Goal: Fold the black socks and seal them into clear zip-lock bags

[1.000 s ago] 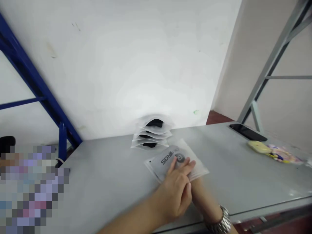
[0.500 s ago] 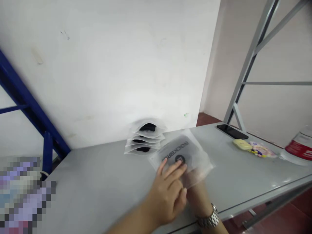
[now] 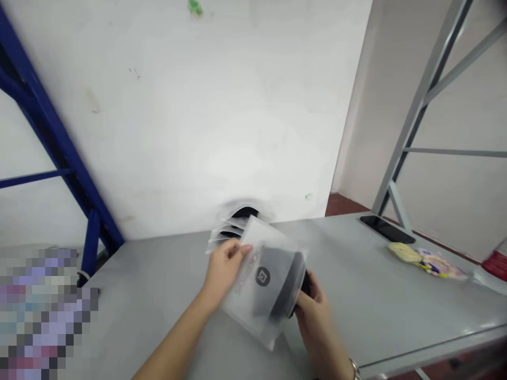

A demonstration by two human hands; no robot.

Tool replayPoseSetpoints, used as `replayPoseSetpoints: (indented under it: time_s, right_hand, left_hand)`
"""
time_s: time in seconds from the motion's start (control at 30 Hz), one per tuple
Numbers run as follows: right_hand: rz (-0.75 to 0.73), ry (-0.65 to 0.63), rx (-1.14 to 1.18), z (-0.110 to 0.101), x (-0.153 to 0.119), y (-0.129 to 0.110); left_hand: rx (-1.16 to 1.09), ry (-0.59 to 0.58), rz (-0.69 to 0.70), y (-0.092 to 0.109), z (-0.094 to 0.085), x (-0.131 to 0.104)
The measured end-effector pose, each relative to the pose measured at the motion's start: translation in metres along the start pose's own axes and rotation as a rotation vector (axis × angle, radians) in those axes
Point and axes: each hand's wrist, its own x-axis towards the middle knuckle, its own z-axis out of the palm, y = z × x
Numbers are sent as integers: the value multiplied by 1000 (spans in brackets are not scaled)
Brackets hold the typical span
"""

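Observation:
A frosted plastic bag with a round logo and dark lettering is held tilted above the table. My left hand pinches its upper left edge between thumb and fingers. At the bag's right end, my right hand is closed on a black folded item, thumb in front and fingers behind. Most of that item shows grey through the plastic, and a bit of it sticks out by my fingers. Behind the bag, partly covered by it, a row of similar bags with black contents leans against the white wall.
On the grey table, a black phone lies at the right. Near it are a yellow packet and a colourful wrapper. A bottle with a red label stands at the right edge. Blue framing rises at left.
My left hand went from lying over the bag's print to pinching its left edge. My right hand, earlier behind or inside the bag, now shows at its right end with black material. The bag has turned.

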Motion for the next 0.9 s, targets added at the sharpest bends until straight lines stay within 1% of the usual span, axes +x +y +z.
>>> replayPoseSetpoints:
  time_s: [0.07, 0.1, 0.13, 0.2, 0.23, 0.27, 0.3, 0.33, 0.37, 0.4, 0.43, 0.47, 0.5, 0.57, 0.6, 0.63, 0.67, 0.73, 0.77, 0.8, 0.83, 0.9]
  right_hand:
    - [35, 130, 54, -6, -3, -6]
    - [63, 161, 56, -9, -3, -8]
    - [95, 156, 35, -11, -3, -7]
    - [154, 78, -41, -12, -2, 0]
    - [179, 9, -92, -11, -2, 6]
    - [184, -48, -143, -9, -2, 12]
    - [161, -72, -194, -6, -3, 17]
    - [117, -63, -247, -4, -5, 20]
    - [60, -31, -298, 0, -7, 21]
    - [3, 12, -335, 2, -10, 19]
    - [-42, 44, -345, 5, -13, 15]
    - [-62, 51, -337, 7, -16, 9]
    - [-53, 25, -326, 8, -19, 2]
    - [22, -41, -349, 4, -21, -13]
    - [73, -48, -387, -1, -20, -19]
    - [112, -30, -417, -9, -15, -26]
    - [129, 9, -416, -18, -8, -31]
    - [102, 123, -314, -38, 13, -41]
    - [76, 161, -245, -47, 26, -46]
    - [81, 178, -200, -55, 40, -49]
    - [114, 147, -167, -60, 53, -51]
    - [105, 55, -131, -63, 77, -52]
  left_hand:
    - [-20, 206, 99, 7, -16, 5]
    - [-53, 322, 147, 10, -25, 7]
    - [-100, 431, 186, 12, -33, 10]
    - [-206, 617, 239, 14, -46, 15]
    - [-256, 681, 242, 13, -50, 16]
    - [-297, 716, 228, 12, -52, 17]
    - [-323, 721, 201, 11, -51, 16]
    - [-326, 699, 172, 10, -47, 15]
    - [-303, 648, 148, 9, -42, 12]
    - [-258, 571, 134, 8, -35, 9]
    - [-197, 467, 128, 7, -28, 4]
    - [-127, 344, 128, 7, -21, 0]
    - [-52, 200, 127, 7, -14, -5]
    - [104, -76, 125, 6, -4, -13]
    - [191, -172, 132, 5, -3, -16]
    - [287, -229, 149, 4, -3, -17]
    - [391, -245, 173, 2, -5, -18]
    - [606, -222, 208, -6, -12, -16]
    - [705, -222, 200, -10, -16, -15]
    - [790, -236, 173, -14, -19, -15]
    - [857, -265, 137, -18, -22, -15]
    - [916, -330, 82, -24, -22, -16]
